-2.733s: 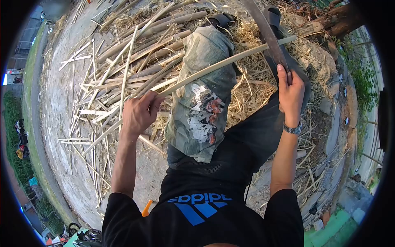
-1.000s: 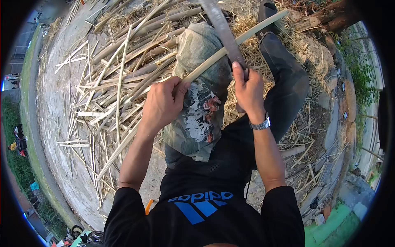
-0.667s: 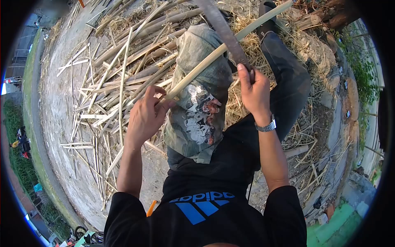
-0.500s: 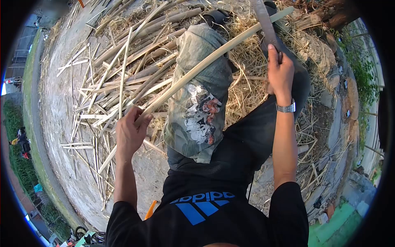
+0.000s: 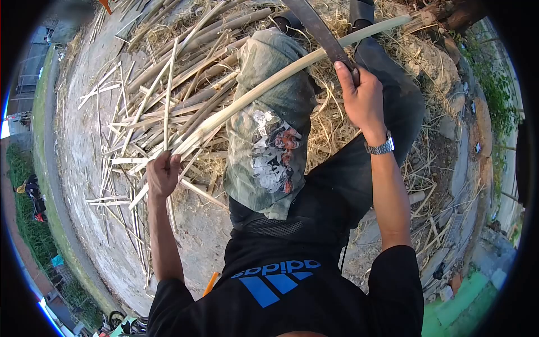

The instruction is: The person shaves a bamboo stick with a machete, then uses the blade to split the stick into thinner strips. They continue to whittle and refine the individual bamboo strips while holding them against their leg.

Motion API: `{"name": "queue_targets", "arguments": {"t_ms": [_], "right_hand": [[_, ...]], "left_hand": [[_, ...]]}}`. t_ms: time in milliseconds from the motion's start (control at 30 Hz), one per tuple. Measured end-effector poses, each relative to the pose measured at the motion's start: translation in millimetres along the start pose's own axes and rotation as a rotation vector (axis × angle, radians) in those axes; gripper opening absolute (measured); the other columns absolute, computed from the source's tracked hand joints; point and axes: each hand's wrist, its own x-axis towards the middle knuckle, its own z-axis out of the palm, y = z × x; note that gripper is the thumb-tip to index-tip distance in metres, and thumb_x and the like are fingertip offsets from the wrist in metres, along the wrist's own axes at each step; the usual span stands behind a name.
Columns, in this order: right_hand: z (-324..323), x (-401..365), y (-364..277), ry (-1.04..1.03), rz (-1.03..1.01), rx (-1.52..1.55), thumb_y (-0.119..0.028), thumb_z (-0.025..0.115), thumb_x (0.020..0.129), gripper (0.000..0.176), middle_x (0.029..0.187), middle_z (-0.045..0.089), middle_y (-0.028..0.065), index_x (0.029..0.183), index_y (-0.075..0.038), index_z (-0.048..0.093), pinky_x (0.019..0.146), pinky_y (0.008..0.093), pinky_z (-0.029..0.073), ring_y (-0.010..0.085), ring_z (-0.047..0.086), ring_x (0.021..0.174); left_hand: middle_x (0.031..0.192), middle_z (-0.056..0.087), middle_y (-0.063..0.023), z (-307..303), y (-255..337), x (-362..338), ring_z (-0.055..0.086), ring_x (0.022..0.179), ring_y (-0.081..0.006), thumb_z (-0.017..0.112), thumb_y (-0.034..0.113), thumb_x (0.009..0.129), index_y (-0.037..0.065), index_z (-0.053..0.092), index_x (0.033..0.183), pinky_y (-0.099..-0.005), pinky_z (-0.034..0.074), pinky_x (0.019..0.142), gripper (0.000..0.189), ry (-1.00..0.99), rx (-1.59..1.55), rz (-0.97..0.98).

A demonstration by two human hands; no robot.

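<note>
My left hand [image 5: 163,175] is closed round the near end of a long pale wooden strip [image 5: 255,92]. The strip slants up to the right, across a camouflage cloth [image 5: 238,151] draped over my leg. In my right fist [image 5: 362,100] is the handle of a machete [image 5: 314,28]. Its long dark blade points up and to the left and crosses over the far part of the strip, close to my fingers. A printed picture shows on the cloth.
Many split strips and poles [image 5: 168,106] lie heaped on the ground to the left. Curly shavings [image 5: 331,129] cover the ground beside my legs. A rough stump [image 5: 429,19] stands at the upper right, near the strip's far end. Rubble [image 5: 449,286] lies at the lower right.
My right hand and the machete have moved left, and the blade tilts further left. My left hand has shifted left and slightly down along with its end of the strip.
</note>
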Motion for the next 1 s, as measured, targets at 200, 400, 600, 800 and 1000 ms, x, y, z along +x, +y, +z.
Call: {"name": "queue_targets", "arguments": {"t_ms": [200, 400, 600, 800, 1000], "right_hand": [[0.3, 35.2, 18.6, 0.154, 0.162, 0.138, -0.047, 0.062, 0.103, 0.059, 0.052, 0.056, 0.0113, 0.071, 0.002, 0.062, 0.048, 0.0414, 0.041, 0.0264, 0.057, 0.045], [44.4, -40.1, -38.8, -0.094, 0.016, 0.166, -0.040, 0.068, 0.101, 0.047, 0.055, 0.053, 0.0129, 0.078, 0.001, 0.063, 0.050, 0.0438, 0.041, 0.0311, 0.055, 0.048], [14.1, -6.2, -10.2, 0.071, 0.074, 0.059, -0.042, 0.067, 0.101, 0.052, 0.053, 0.056, 0.0124, 0.073, 0.002, 0.060, 0.049, 0.0437, 0.042, 0.0295, 0.057, 0.046], [42.8, -40.5, -42.7, -0.049, 0.062, 0.126, -0.039, 0.067, 0.101, 0.050, 0.053, 0.056, 0.0135, 0.073, 0.001, 0.061, 0.050, 0.0415, 0.045, 0.0318, 0.061, 0.049], [24.1, -18.6, -28.2, 0.023, 0.047, 0.059, -0.039, 0.068, 0.101, 0.047, 0.055, 0.056, 0.0129, 0.077, 0.002, 0.062, 0.049, 0.0425, 0.042, 0.0310, 0.056, 0.046]], "left_hand": [[0.047, 0.037, -0.0071, 2.2, 4.6, 17.0, 0.029, 0.046, -0.0167, 0.064, 0.039, 0.103, 0.002, 0.050, 0.067, -0.0378, 0.027, 0.046, 0.054, -0.067, -0.054, -0.003], [0.048, 0.037, -0.0075, 15.5, 30.3, 28.6, 0.029, 0.047, -0.0171, 0.063, 0.042, 0.104, 0.000, 0.052, 0.068, -0.0387, 0.027, 0.046, 0.056, -0.097, -0.076, -0.014], [0.049, 0.038, -0.0079, 14.4, 33.2, 21.5, 0.031, 0.047, -0.0175, 0.063, 0.044, 0.104, 0.000, 0.055, 0.069, -0.0386, 0.029, 0.047, 0.057, -0.086, -0.096, -0.043], [0.049, 0.041, -0.0108, 39.0, 92.6, 50.7, 0.036, 0.044, -0.0213, 0.064, 0.044, 0.103, -0.001, 0.058, 0.069, -0.0397, 0.032, 0.047, 0.057, -0.068, -0.113, -0.042], [0.049, 0.043, -0.0113, 44.3, 90.7, 54.6, 0.037, 0.044, -0.0219, 0.065, 0.046, 0.103, -0.001, 0.060, 0.069, -0.0409, 0.033, 0.047, 0.058, -0.078, -0.140, -0.065]]}}
